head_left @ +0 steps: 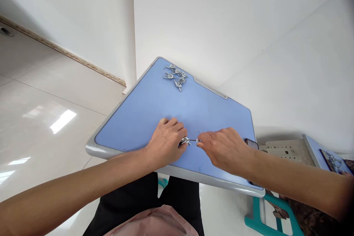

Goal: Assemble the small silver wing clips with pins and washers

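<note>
My left hand (167, 141) rests on the blue tabletop (138, 118) with its fingers closed on a small silver metal clip (184, 141). My right hand (222, 147) is just right of it and pinches a thin pin or screw (197, 140) whose tip points at the clip. The two hands almost touch near the table's front edge. A heap of several similar silver clips (175, 75) lies at the far edge of the table, well away from both hands.
A dark phone (251, 143) lies at the table's right edge, partly behind my right wrist. A white box (284, 149) and another blue board (326, 158) stand to the right. A teal stool (273, 210) is below. A white wall is behind, shiny floor to the left.
</note>
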Motion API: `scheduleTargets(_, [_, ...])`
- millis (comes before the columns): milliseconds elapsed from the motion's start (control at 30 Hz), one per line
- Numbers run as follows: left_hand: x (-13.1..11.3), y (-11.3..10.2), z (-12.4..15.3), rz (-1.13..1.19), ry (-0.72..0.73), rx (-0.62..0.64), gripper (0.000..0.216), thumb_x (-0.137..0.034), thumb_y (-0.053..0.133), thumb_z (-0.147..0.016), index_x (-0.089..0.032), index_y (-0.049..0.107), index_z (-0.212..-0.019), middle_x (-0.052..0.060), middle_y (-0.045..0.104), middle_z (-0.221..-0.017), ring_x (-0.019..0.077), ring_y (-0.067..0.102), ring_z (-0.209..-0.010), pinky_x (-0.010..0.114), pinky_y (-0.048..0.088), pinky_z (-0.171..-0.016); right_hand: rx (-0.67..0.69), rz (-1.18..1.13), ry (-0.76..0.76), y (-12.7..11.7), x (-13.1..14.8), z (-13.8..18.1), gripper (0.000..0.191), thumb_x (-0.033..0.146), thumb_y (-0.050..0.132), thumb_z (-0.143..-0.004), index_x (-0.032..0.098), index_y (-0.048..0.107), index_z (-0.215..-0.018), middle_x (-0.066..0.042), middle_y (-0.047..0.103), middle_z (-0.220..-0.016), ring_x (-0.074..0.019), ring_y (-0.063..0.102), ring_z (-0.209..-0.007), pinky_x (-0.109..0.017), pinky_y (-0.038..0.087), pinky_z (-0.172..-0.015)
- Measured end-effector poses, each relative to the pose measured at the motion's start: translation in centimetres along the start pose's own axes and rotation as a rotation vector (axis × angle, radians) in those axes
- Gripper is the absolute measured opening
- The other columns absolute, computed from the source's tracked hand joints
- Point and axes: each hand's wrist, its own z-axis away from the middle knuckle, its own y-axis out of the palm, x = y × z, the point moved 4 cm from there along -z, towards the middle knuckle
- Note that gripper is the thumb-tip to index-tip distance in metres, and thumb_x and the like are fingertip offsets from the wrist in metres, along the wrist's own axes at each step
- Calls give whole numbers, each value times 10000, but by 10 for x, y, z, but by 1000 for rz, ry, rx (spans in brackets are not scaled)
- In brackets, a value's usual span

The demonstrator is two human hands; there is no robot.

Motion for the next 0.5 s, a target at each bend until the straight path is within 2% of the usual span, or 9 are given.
scheduleTargets(100, [0,0,0,-4,-2,5,85,-179,583,-810,-178,613,-731,29,630,-763,195,518,-803,363,327,-724,67,-93,144,-6,0,-5,334,335,345,-1020,183,618,-903,-44,630,-630,-178,570,-539,-280,196,-482])
scheduleTargets(200, [1,1,0,3,-1,12,73,-168,586,-816,-182,619,-753,21,627,-761,191,515,-799,361,325,-725,86,-212,222,-11,-4,-10,368,352,350,-1010,197,623,-819,-46,628,-637,-190,595,-600,-279,233,-501])
scheduleTargets(367, [2,1,0,40,-2,24,69,-174,613,-823,-184,623,-755,19,648,-780,193,525,-824,362,325,-742,87,-372,327,-9,-13,-14,427,352,362,-985,201,571,-645,-16,556,-575,-152,501,-523,-279,260,-492])
scheduleTargets(500, [2,1,-1,51,-15,33,39,-179,631,-815,-187,640,-778,20,660,-785,199,534,-835,364,325,-748,152,-561,405,-6,-17,-11,452,384,324,-986,197,574,-658,-3,520,-568,-121,419,-461,-271,292,-471])
